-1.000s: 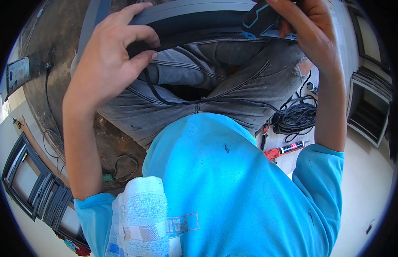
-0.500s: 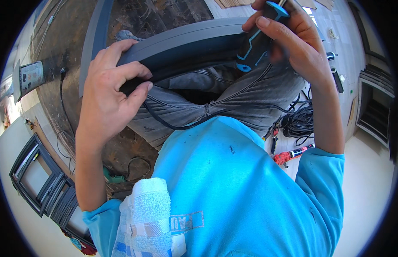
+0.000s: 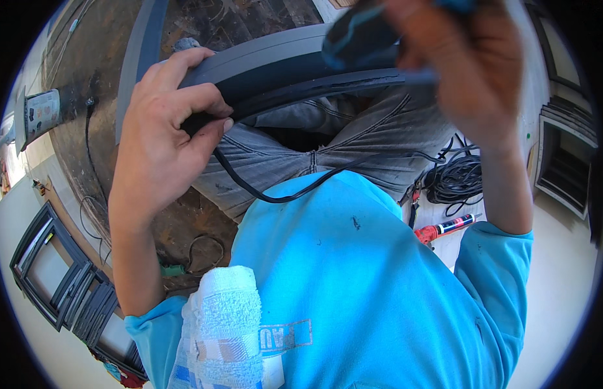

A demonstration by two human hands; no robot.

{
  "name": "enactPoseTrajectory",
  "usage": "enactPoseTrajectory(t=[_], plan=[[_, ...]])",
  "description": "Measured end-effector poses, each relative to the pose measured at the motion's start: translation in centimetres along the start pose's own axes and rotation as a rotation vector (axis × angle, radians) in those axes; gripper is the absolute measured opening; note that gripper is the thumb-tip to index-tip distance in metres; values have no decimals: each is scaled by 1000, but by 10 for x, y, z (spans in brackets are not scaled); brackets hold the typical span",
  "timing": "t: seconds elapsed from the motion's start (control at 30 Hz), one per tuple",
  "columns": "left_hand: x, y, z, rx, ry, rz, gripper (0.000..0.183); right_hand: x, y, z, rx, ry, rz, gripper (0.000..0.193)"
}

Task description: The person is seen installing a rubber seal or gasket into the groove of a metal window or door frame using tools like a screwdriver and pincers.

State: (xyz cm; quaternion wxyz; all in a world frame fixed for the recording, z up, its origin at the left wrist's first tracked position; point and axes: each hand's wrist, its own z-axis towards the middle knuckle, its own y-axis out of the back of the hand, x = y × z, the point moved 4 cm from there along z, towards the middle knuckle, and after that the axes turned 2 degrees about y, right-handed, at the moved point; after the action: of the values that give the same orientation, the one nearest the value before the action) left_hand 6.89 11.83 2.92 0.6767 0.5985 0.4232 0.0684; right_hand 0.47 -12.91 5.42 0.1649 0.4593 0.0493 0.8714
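A dark grey frame [image 3: 269,59] lies across my lap, its near side running from left to right. My left hand [image 3: 162,126] grips its left part, fingers over the top and thumb pinched against the inner edge. From under that thumb a black rubber strip [image 3: 275,198] hangs in a loop across my shirt toward the right. Above the frame's right part, my right hand [image 3: 473,71] is closed round a screwdriver [image 3: 354,37] with a black and blue handle. Motion blurs this hand, and the screwdriver's shaft cannot be made out.
A coil of black strip [image 3: 454,180] rests on the floor at my right, beside a red-ended tube [image 3: 447,227]. Dark frames lean at the far right [image 3: 564,162] and lower left [image 3: 61,266]. A towel [image 3: 227,311] hangs on my chest. A bucket [image 3: 40,117] stands left.
My right hand and the screwdriver have swung, the handle end moving up and left. The strip's loop hangs a little lower. My left hand keeps its grip on the frame.
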Motion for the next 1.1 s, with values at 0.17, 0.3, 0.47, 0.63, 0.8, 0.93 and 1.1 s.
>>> enactPoseTrajectory(t=[0.17, 0.3, 0.47, 0.63, 0.8, 0.93, 1.1], plan=[[-2, 0, 3, 22, -24, 65, 20, -9, -7, -17, 535, -366, -168, 36], [1, -1, -2, 15, -5, 44, 21, 24, -13, 5, 70, -93, 212, 35], [6, -3, 2, 7, -73, 54, 21, -1, -14, -5, 513, -206, -188, 32], [6, -4, 1, -11, -99, 14, 20, -7, -14, -10, 303, -140, -223, 29], [11, -3, 0, -6, -115, 27, 20, 4, -39, -2, 170, -273, -130, 32], [11, -5, 1, -40, -148, 15, 20, 8, -15, -8, 363, 34, -324, 35], [10, -5, -5, -47, -159, 4, 21, 24, -22, -5, 43, -95, -191, 32]])
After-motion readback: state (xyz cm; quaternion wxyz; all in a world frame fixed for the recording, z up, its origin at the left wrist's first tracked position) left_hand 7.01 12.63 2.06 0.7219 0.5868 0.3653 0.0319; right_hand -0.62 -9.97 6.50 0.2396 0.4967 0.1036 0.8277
